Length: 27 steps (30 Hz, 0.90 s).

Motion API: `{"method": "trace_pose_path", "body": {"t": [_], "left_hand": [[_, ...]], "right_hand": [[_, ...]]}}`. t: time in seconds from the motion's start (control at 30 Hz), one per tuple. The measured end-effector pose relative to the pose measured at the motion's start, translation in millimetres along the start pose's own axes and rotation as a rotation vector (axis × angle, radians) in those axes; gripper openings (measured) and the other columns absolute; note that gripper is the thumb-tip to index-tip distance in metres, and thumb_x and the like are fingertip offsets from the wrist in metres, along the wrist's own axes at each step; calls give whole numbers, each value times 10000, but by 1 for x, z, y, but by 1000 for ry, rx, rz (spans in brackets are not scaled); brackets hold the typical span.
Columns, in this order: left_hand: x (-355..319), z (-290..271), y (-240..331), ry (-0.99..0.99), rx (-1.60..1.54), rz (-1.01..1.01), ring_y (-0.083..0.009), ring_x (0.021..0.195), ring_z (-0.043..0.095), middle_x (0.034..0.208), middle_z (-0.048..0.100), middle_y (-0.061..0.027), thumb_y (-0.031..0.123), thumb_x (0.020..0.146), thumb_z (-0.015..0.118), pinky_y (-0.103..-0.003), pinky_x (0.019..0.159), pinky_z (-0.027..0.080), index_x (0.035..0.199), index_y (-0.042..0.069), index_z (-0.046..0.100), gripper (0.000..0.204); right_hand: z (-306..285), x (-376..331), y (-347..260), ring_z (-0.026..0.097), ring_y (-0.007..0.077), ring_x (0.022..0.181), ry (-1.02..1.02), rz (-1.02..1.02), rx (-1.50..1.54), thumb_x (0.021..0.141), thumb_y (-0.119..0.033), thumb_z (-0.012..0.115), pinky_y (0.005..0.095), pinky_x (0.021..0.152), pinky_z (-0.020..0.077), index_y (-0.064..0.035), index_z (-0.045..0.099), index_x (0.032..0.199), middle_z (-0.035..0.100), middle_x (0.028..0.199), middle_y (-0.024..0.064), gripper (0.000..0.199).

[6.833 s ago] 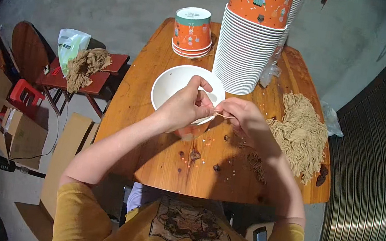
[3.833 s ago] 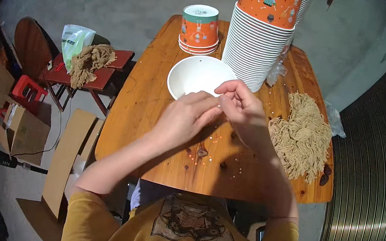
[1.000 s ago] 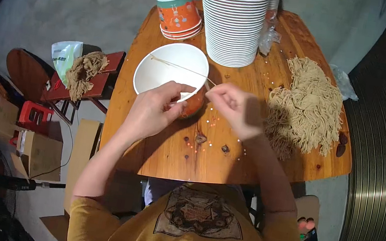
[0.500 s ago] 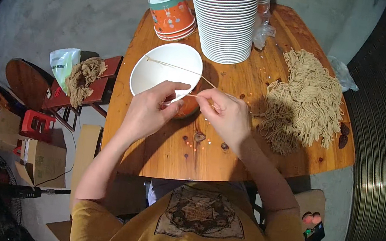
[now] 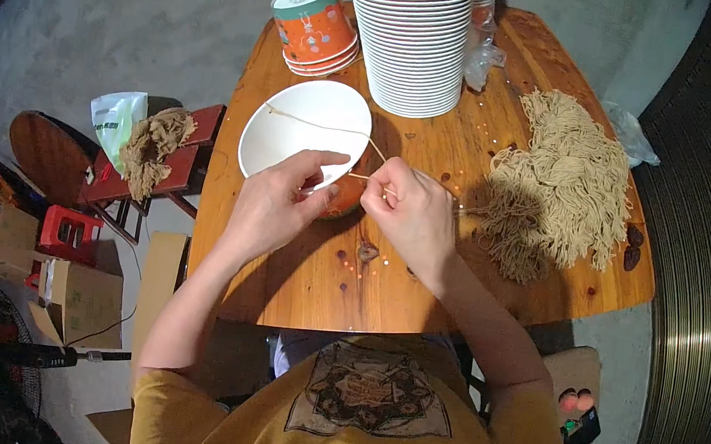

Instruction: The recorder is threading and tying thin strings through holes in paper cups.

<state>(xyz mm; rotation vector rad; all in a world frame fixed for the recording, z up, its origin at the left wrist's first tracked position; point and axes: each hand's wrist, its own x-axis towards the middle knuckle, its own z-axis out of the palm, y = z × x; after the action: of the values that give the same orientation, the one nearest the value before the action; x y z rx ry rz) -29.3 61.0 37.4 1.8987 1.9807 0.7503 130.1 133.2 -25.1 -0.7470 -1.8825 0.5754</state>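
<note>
A paper bucket, white inside and orange outside, lies tilted on the wooden table with its mouth toward me. My left hand is closed on its near rim, fingers at the mouth and thumb outside. A thin tan string runs from the far left of the inner wall, across the mouth, to my right hand. That hand is closed on the string just right of the bucket; a short stretch of string also spans from the near rim to its fingers. Right of it lies a heap of tan strings.
A tall stack of paper buckets stands at the back of the table. Left of it are a few upturned orange buckets. A clear plastic bag lies beside the stack. A red stool and a cardboard box are on the floor.
My right hand has turned slightly, its fingers curling more tightly around the string. The string across the mouth hangs with more of a bend. My left hand and the bucket stay put.
</note>
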Motion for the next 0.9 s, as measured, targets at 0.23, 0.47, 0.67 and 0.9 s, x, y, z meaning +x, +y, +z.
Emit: {"method": "trace_pose_path", "body": {"t": [0.23,0.47,0.67,0.9], "left_hand": [[0,0,-1,-4,6,4,-207,671,626,767,608,-89,181,842,623,-330,635,507,1155,135,590,319],[-1,1,-2,5,-12,16,-206,673,630,768,611,-90,172,842,621,-328,642,513,1160,134,584,323],[-1,0,-2,-13,-16,-4,-212,679,631,771,612,-94,168,841,621,-328,648,515,1167,133,579,330],[1,-3,1,-55,-4,-20,-220,719,631,797,616,-105,192,862,602,-336,681,507,1187,132,565,333]], "right_hand": [[2,-1,1,616,289,614,15,3,-58,728,-93,643,408,550,498,-62,511,733,597,636,94,136],[2,0,0,620,288,618,17,6,-108,730,-107,642,412,553,501,-66,508,731,597,630,93,140],[5,0,0,620,295,615,21,-16,-88,729,-103,635,412,555,505,-62,505,729,597,632,102,136],[13,0,1,587,246,544,46,-7,-105,723,-77,643,356,498,466,-68,520,726,565,601,77,123]]}}
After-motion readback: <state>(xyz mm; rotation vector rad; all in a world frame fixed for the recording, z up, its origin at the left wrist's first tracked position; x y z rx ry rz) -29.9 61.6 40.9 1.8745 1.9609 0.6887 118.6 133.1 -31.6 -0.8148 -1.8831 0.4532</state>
